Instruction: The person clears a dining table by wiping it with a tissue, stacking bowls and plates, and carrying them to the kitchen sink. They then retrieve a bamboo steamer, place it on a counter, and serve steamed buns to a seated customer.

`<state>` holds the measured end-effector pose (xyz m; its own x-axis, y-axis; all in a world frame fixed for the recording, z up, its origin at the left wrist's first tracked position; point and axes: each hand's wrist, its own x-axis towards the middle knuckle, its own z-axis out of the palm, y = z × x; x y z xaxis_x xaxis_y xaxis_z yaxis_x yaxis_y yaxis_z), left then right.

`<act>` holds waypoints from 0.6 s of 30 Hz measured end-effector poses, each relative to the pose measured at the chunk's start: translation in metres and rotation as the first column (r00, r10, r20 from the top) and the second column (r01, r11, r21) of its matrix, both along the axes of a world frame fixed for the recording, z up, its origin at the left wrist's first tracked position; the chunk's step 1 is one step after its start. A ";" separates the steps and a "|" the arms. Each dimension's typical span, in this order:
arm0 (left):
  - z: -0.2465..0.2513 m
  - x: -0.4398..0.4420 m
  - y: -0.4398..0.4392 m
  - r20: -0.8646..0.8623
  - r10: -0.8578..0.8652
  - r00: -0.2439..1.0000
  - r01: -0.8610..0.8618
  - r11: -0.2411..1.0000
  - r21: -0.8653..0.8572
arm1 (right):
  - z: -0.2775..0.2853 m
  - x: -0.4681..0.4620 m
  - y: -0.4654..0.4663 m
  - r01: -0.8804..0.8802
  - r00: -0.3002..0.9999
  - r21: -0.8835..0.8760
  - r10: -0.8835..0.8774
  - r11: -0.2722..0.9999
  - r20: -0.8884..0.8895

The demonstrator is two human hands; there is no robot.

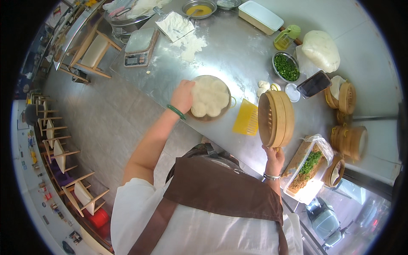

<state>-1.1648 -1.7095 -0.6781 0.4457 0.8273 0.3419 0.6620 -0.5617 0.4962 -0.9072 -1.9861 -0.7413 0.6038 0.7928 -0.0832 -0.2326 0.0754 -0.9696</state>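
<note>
Several pale dough buns (210,95) lie packed together in a round bamboo steamer basket (208,119) at the table's near edge. My left hand (184,95), with a green bangle at the wrist, touches the left side of this basket and its buns; how the fingers close is partly hidden. My right hand (274,157) grips the lower rim of another bamboo steamer basket (282,118), tipped up on its side. Between the two baskets lies a yellow dough scraper (245,118). Small dough pieces (263,86) sit just behind the raised basket.
Flour (178,27) and a digital scale (140,47) are at the back left. On the right are a bowl of chopped green onion (286,67), a phone (314,84), a tub of filling (306,172) and stacked steamers (349,142). An oil jug (286,37) stands behind.
</note>
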 end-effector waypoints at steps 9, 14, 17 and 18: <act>0.016 0.004 -0.030 -0.159 -0.156 0.975 0.196 0.941 0.275 | 0.009 0.000 0.007 0.030 0.993 -0.047 -0.024 0.998 0.116; 0.003 0.018 -0.045 -0.231 -0.380 0.895 0.442 0.822 0.359 | 0.011 0.002 0.017 0.019 0.994 -0.020 -0.017 1.000 0.108; -0.006 0.025 -0.046 -0.261 -0.316 0.912 0.399 0.830 0.390 | 0.013 0.001 0.018 -0.036 0.996 -0.062 0.041 0.997 0.084; -0.007 0.027 -0.046 -0.263 -0.309 0.914 0.394 0.829 0.396 | 0.013 0.001 0.018 -0.062 0.995 -0.087 0.069 0.994 0.075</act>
<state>-1.1383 -1.7553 -0.6853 0.7664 0.3889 0.5112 0.4310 -0.9015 0.0395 -0.9064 -1.9678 -0.7279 0.5580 0.8230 -0.1062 -0.1579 -0.0204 -0.9872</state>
